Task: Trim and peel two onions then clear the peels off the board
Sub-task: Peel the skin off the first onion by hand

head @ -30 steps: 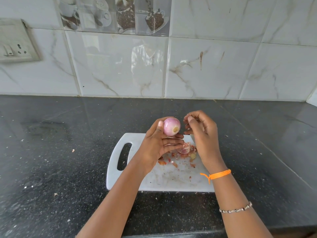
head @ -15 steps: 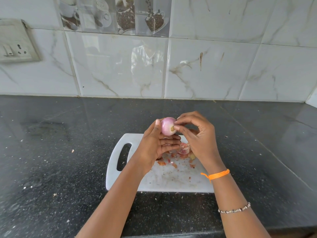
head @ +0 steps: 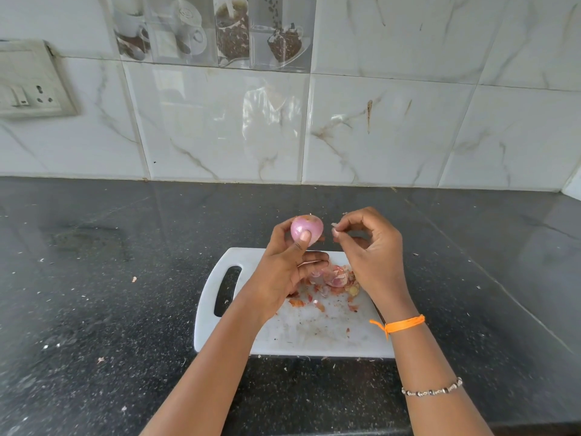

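Onion (head: 306, 229) stays gripped in left hand (head: 284, 272); right hand (head: 374, 256) has pulled away pinching a peel scrap (head: 335, 227), so I'd say peeling's nearly done, board (head: 314, 335) uncleared.

head cam | looks forward-down | near hands | faces tiled wall (head: 377, 127)

The left hand (head: 284, 272) grips a peeled pink onion (head: 306, 229) between thumb and fingers, raised above the far edge of the white cutting board (head: 301, 328). Just right of that grip, apart from the onion, the right hand (head: 374, 256) pinches a small pale scrap of peel (head: 335, 226). Below both grips, loose peels (head: 330, 283) lie on the board, which rests on a dark countertop (head: 110, 294)
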